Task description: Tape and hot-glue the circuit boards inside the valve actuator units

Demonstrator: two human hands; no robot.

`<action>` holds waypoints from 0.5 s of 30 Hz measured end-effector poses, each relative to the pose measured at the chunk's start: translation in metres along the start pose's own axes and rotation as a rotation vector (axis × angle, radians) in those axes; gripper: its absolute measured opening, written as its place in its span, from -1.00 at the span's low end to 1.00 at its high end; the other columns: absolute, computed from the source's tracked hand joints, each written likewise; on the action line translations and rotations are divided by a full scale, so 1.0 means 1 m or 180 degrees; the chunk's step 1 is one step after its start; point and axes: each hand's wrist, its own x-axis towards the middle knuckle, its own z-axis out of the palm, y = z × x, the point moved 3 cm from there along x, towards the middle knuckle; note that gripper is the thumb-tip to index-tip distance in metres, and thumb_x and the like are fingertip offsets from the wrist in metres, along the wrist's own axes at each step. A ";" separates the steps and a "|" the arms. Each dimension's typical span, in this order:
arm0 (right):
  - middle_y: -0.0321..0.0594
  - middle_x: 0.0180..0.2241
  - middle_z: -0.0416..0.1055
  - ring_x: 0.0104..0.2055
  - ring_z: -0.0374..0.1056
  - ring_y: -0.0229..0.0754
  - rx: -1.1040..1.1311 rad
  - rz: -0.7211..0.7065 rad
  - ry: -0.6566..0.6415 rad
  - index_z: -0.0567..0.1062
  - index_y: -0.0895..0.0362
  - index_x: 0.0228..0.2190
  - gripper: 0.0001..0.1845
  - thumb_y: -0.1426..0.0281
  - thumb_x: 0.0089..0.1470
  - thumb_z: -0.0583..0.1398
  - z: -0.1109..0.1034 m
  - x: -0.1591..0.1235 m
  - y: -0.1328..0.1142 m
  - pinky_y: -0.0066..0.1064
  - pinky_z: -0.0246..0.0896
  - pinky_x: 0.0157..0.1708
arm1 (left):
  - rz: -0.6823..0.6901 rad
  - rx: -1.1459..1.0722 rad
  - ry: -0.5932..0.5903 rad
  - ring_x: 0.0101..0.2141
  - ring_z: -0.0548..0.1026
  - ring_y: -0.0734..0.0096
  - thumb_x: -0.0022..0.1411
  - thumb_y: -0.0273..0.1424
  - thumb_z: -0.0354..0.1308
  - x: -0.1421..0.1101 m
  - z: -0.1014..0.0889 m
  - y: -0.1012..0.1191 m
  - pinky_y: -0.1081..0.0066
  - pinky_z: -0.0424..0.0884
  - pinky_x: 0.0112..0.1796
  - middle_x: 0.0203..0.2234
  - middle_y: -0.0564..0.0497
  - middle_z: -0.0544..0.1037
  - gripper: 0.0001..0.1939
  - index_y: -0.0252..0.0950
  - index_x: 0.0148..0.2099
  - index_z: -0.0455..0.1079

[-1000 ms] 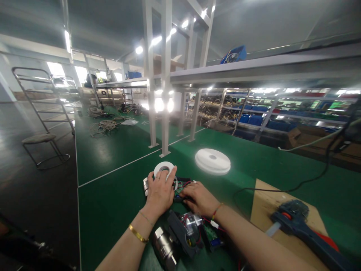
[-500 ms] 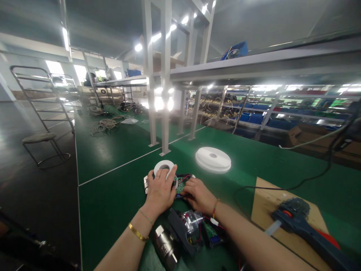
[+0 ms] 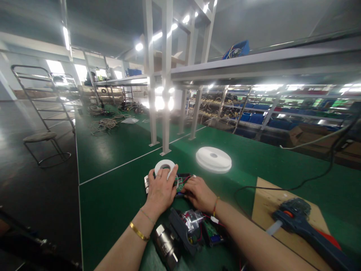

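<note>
My left hand is closed around a roll of white tape, its fingers over the near side of the ring. The roll stands over the left part of an opened device with a green circuit board and a metal fitting at its left end. At the board's right edge is my right hand, fingers curled and pressed together; what they pinch is hidden. Nearer to me lies a second opened device with a clear-covered part, wires, a small board and a thick metal fitting.
Two stacked white reels lie beyond my right hand. A dark blue heat-gun-like tool rests on a wooden board at right, a black cable nearby. White shelf posts stand on the green table. Cable coils lie farther left.
</note>
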 end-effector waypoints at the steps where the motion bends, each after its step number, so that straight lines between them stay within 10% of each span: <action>1: -0.33 -0.12 0.36 0.06 0.11 -0.35 0.0002 0.0014 -0.0005 0.49 0.07 -0.20 -0.81 0.41 0.12 0.15 0.000 0.000 0.000 -0.37 -0.19 0.12 | -0.0001 0.0010 0.0002 0.08 0.31 0.16 0.25 -0.26 0.03 0.000 0.000 0.000 -0.15 0.12 0.14 0.07 -0.07 0.37 -0.30 -0.04 0.40 -0.08; 15: -0.32 -0.09 0.38 0.11 0.14 -0.25 0.0179 0.0115 -0.0169 0.50 0.04 -0.15 -0.74 0.42 0.08 0.18 -0.006 0.000 -0.005 -0.19 -0.21 0.25 | -0.0019 -0.0108 0.0076 0.08 0.33 0.15 0.26 -0.23 0.05 0.000 0.000 -0.001 -0.10 0.09 0.13 0.04 -0.07 0.40 -0.31 -0.04 0.39 -0.04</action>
